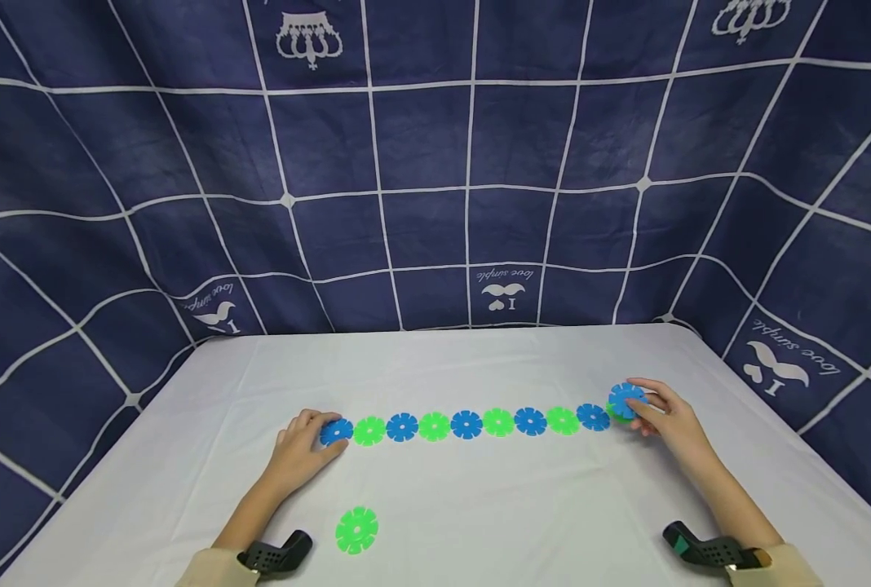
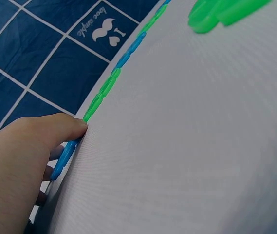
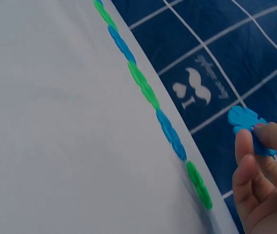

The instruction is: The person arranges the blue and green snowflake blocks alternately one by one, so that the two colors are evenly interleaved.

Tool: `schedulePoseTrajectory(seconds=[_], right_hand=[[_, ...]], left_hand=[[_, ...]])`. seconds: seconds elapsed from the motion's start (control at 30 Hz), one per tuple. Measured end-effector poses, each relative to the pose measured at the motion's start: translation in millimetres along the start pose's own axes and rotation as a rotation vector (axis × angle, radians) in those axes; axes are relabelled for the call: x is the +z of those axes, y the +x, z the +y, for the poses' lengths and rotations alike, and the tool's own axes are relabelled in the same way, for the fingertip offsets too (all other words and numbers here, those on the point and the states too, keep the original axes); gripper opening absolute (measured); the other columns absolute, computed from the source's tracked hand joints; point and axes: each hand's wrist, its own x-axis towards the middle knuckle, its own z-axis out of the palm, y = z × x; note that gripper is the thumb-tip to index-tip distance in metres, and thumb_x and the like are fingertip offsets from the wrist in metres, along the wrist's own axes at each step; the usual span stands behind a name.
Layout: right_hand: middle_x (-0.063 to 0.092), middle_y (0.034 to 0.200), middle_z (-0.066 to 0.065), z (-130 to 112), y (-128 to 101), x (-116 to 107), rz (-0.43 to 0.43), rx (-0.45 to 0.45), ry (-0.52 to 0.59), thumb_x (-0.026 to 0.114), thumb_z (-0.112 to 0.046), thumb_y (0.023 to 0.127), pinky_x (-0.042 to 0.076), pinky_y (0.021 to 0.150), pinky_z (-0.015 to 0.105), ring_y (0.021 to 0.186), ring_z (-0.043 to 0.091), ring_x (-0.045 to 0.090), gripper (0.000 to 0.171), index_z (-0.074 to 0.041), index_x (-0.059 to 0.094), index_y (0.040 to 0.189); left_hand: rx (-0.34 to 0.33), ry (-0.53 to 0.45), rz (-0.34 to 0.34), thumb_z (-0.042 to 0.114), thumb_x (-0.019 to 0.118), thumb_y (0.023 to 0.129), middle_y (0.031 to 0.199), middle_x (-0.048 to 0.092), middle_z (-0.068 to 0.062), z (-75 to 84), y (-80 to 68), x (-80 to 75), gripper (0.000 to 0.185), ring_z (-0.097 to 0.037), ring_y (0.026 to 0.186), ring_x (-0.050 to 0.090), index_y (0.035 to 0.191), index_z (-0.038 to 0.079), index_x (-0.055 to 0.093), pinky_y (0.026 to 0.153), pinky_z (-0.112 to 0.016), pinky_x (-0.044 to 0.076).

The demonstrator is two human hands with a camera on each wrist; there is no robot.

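Observation:
A row of alternating blue and green notched plastic discs runs left to right across the table, with a blue disc [image 1: 467, 425] near its middle. At its left end my left hand [image 1: 301, 451] holds the end blue disc [image 1: 338, 431] between thumb and fingers on the tabletop. My right hand [image 1: 669, 420] pinches a loose blue disc [image 1: 625, 399] between thumb and fingers. In the right wrist view this blue disc [image 3: 244, 118] is raised off the table, beside the row's end green disc [image 3: 198, 185]. From the head camera it covers most of that green disc.
A separate green disc [image 1: 357, 531] lies on the white tablecloth [image 1: 509, 514], nearer the person and right of the left forearm. A dark blue checked curtain [image 1: 421, 228] stands behind the table and along both sides. Each wrist wears a black strap [image 1: 277, 554].

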Motion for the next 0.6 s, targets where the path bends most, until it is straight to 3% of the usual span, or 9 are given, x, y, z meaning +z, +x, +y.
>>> schedulePoseTrajectory(seconds=[0.27,0.47,0.6], right_hand=[[0.052,0.085,-0.022,22,2,-19,0.074,-0.003,-0.069,0.052,-0.020,0.092,0.047,0.065,0.012,0.071,-0.007,0.058,0.048,-0.015,0.037,0.137],[0.046,0.089,-0.021,31,1,-28,0.139,-0.019,-0.146,0.049,-0.018,0.093,0.046,0.064,0.011,0.071,-0.010,0.056,0.050,-0.014,0.033,0.140],[0.049,0.100,-0.002,35,1,-30,0.194,-0.013,-0.221,0.045,-0.016,0.093,0.045,0.060,0.014,0.068,-0.012,0.054,0.049,-0.011,0.031,0.141]], left_hand=[[-0.012,-0.005,-0.009,0.037,0.063,0.081,0.113,0.050,-0.012,1.3,-1.8,-2.1,0.048,-0.029,0.106,0.046,0.120,0.009,0.056,0.081,-0.041,0.029],[-0.007,-0.001,-0.003,0.038,0.063,0.080,0.113,0.050,-0.012,1.9,-1.7,-1.6,0.049,-0.028,0.105,0.046,0.120,0.009,0.056,0.080,-0.041,0.029],[0.000,0.005,0.004,0.037,0.063,0.080,0.111,0.051,-0.012,1.6,-2.1,-1.8,0.049,-0.028,0.104,0.047,0.119,0.009,0.057,0.079,-0.040,0.029]])
